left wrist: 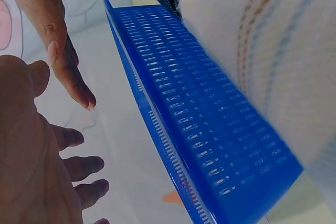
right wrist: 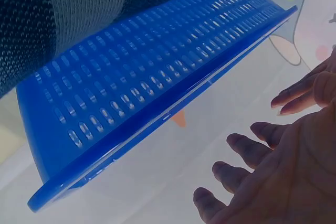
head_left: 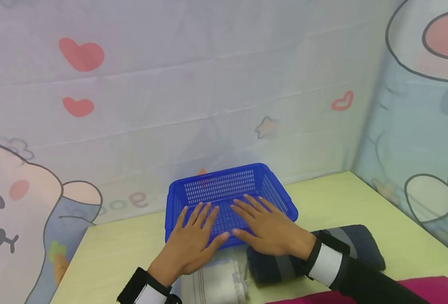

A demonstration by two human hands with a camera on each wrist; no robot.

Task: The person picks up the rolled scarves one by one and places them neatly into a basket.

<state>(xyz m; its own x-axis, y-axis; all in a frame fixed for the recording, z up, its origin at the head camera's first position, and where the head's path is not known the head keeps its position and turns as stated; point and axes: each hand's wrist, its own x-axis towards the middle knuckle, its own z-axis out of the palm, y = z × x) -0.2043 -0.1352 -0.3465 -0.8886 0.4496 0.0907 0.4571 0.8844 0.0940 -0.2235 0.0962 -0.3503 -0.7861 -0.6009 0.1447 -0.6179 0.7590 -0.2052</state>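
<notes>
A blue perforated plastic basket (head_left: 227, 185) stands on the pale table, near its back edge. My left hand (head_left: 195, 230) and right hand (head_left: 259, 221) are side by side above its near rim, palms down, fingers straight and spread, holding nothing. In the left wrist view my left hand (left wrist: 31, 156) is apart from the basket wall (left wrist: 199, 124), with the right hand's fingers (left wrist: 63, 56) beside it. The right wrist view shows my right hand (right wrist: 278, 171) likewise off the basket (right wrist: 142, 77). A rolled white towel (head_left: 216, 283) lies under my left wrist, and a dark rolled towel (head_left: 277, 266) under my right.
A magenta cloth (head_left: 429, 287) lies at the table's front right corner. Printed cartoon curtains (head_left: 208, 84) close in the back and the right side. Bare table (head_left: 398, 211) shows to the right of the basket and to its left.
</notes>
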